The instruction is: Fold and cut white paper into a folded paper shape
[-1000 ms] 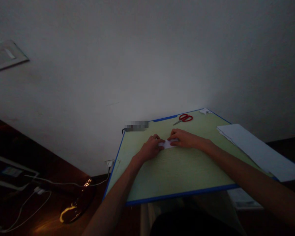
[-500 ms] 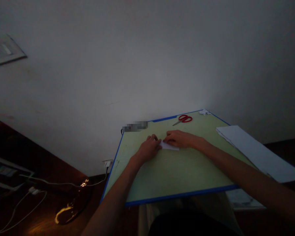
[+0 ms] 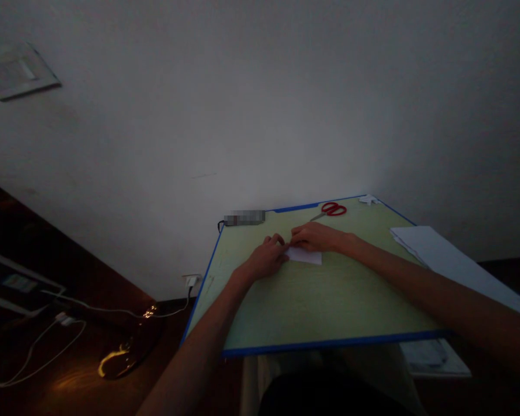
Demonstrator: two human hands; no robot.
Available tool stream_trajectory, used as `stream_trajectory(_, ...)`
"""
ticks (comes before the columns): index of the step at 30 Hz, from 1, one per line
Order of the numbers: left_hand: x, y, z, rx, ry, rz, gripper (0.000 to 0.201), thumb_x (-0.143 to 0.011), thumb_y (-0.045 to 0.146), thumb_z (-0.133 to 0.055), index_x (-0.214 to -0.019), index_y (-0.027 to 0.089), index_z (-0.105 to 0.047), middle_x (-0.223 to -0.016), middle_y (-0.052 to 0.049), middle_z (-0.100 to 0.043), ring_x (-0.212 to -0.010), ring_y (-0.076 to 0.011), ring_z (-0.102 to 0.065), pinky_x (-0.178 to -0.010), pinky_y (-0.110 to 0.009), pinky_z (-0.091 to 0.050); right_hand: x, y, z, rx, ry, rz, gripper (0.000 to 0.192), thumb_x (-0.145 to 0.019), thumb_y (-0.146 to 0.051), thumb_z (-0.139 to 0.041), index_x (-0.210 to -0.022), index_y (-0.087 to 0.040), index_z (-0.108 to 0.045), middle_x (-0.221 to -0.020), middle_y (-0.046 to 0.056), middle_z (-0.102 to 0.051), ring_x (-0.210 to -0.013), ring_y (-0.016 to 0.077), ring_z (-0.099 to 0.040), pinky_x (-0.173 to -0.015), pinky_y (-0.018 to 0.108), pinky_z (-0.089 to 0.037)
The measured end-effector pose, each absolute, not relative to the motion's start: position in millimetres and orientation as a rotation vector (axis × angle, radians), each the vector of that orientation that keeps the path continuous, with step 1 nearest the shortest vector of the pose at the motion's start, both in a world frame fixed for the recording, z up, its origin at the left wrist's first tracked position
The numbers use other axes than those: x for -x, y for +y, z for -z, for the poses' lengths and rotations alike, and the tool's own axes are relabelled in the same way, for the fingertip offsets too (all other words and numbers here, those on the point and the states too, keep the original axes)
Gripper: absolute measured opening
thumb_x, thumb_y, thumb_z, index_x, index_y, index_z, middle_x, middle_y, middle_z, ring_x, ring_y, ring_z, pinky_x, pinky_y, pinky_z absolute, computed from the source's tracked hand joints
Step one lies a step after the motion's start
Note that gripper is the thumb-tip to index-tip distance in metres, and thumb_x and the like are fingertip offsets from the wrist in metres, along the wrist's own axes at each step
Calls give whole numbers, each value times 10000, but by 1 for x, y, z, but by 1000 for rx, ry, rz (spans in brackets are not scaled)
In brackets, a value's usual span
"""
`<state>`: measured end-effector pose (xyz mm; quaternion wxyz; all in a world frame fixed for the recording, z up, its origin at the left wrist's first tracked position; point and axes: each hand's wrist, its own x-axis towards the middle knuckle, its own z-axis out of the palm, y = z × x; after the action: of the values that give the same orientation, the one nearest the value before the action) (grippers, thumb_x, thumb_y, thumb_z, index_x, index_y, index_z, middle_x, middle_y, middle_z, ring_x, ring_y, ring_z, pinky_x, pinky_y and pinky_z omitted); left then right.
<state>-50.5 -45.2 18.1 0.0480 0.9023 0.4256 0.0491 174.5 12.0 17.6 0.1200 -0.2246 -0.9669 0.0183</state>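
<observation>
A small folded piece of white paper [image 3: 305,256] lies flat on a pale green table with a blue rim [image 3: 320,345]. My left hand [image 3: 264,258] rests on the table with its fingertips on the paper's left end. From the far side, my right hand [image 3: 314,236] presses its fingers down on the paper's top edge. Both hands touch the paper and meet near its left corner. The scene is dim.
Red-handled scissors [image 3: 333,210] lie near the table's far edge, with a small white paper scrap [image 3: 368,200] at the far corner. A stack of white sheets [image 3: 455,264] overhangs the right side. White cables [image 3: 47,346] and a shiny dark object [image 3: 125,358] lie on the dark floor at left.
The paper now lies flatter and shows more to the right of my hands. Both hands have shifted slightly along it, staying pressed on its left end.
</observation>
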Motion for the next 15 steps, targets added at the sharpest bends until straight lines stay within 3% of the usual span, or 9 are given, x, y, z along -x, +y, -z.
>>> stream_trajectory(7,50,-48,-20,-2769,1314,-118,356,-961,231,-518,-1298,196,-627,-1340,-128,-536,-1181,-290,-516,-1059,-463,-462,-172,6,-16,711,-2868,34,251,-981,-139,-503,-1070,-156,-737,-939,78,-671,-759,168,-618,-678,276,-394)
stream_trajectory(15,51,-46,-18,-2779,1317,-127,373,-959,239,-520,-1317,196,-617,-1348,-129,-534,-1170,-296,-527,-1037,-463,-480,-178,13,-1,677,-2714,-198,224,-1020,-217,-485,-1085,-157,-691,-993,91,-638,-855,189,-631,-775,303,-461)
